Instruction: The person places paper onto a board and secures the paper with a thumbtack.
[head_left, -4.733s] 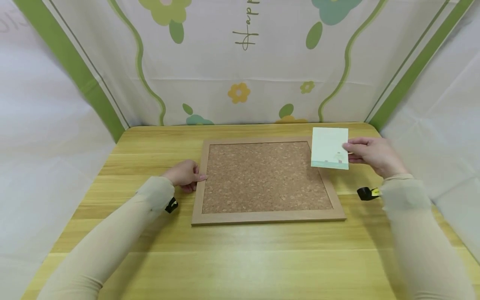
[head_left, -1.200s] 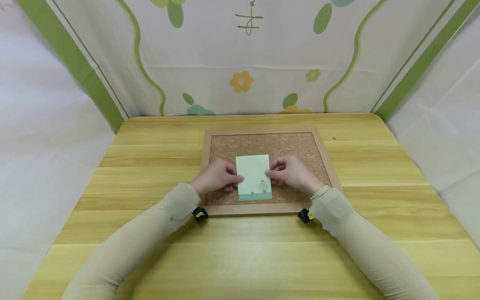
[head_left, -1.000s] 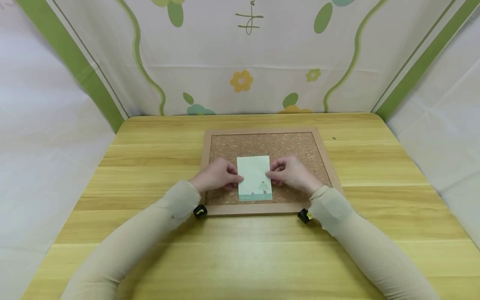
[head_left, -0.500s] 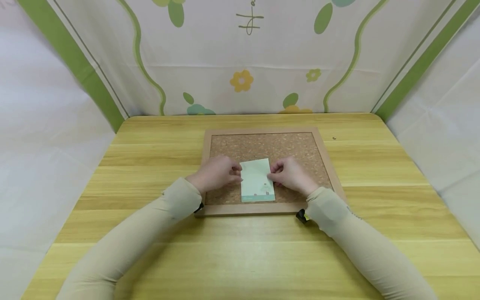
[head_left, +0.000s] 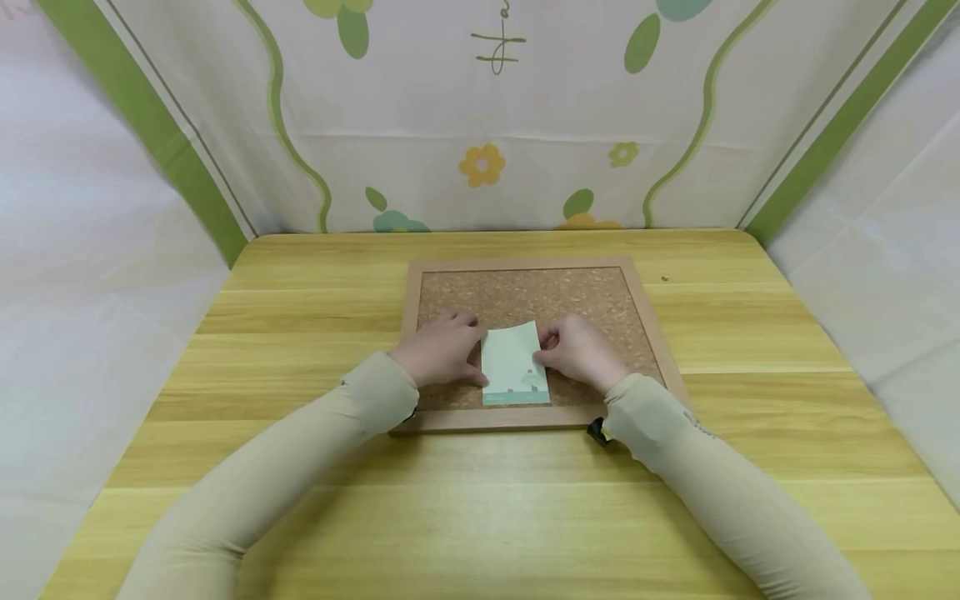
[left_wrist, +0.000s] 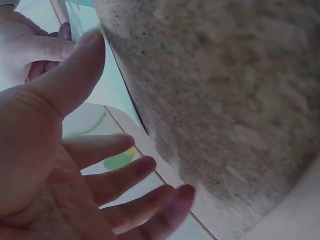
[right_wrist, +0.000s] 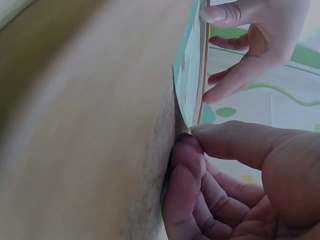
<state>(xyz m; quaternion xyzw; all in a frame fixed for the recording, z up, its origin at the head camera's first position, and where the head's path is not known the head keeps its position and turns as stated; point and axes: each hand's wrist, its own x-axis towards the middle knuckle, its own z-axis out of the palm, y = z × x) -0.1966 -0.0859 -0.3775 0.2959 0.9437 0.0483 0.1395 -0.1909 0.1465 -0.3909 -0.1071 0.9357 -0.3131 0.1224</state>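
Mint notepaper [head_left: 513, 362] is being pinched by the right hand [head_left: 583, 353].
Left hand [head_left: 441, 350] is being splayed, empty; corkboard's [head_left: 487, 421] front edge ideally being paralleled.

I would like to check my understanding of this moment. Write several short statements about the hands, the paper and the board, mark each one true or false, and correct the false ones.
1. The right hand pinches the right edge of the paper, and the left hand is at its left edge. True.
2. The left hand is closed in a fist. False: its fingers are extended and apart.
3. The paper has a blue-green strip along its near edge. True.
4. The paper is completely flat. False: it is bent, and its far edge looks curved.
5. The board lies on the table. True.
6. The board has a black border. False: its frame is light brown.
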